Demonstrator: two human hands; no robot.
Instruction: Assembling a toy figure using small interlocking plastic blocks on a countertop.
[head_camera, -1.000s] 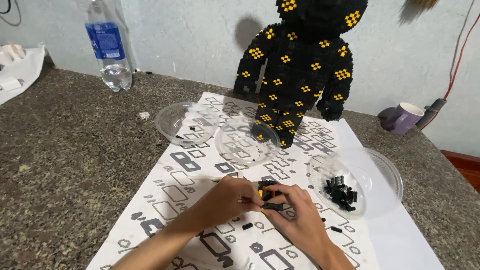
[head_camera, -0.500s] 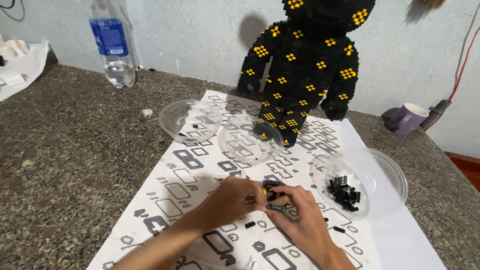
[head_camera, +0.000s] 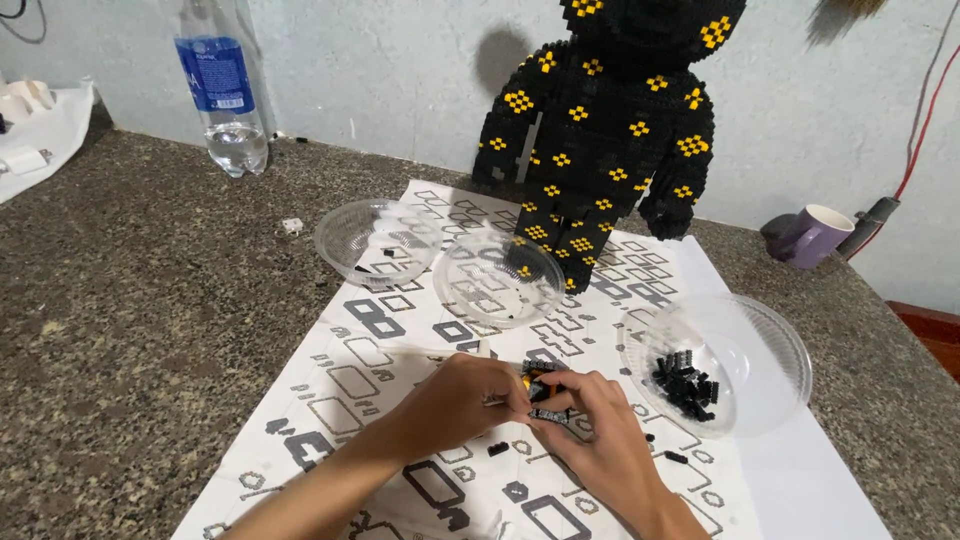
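My left hand (head_camera: 462, 398) and my right hand (head_camera: 592, 437) meet over a white printed sheet (head_camera: 400, 350), both pinching a small clump of black and yellow building bricks (head_camera: 545, 392). Fingers hide most of the clump. A few loose black bricks (head_camera: 497, 449) lie on the sheet by my hands. To the right, a clear plastic bowl (head_camera: 770, 345) holds a pile of small black bricks (head_camera: 685, 383). Behind the sheet stands a tall black brick figure (head_camera: 600, 140) with yellow patches.
Two clear bowls (head_camera: 375, 240) (head_camera: 498, 280) sit at the back of the sheet, nearly bare. A plastic water bottle (head_camera: 222, 90) stands far left by the wall. A purple mug (head_camera: 808, 235) lies at right. White items (head_camera: 40, 130) rest at the far left on the speckled stone counter (head_camera: 130, 320).
The view shifted slightly; my hands stay together on the brick clump with only small finger movements.
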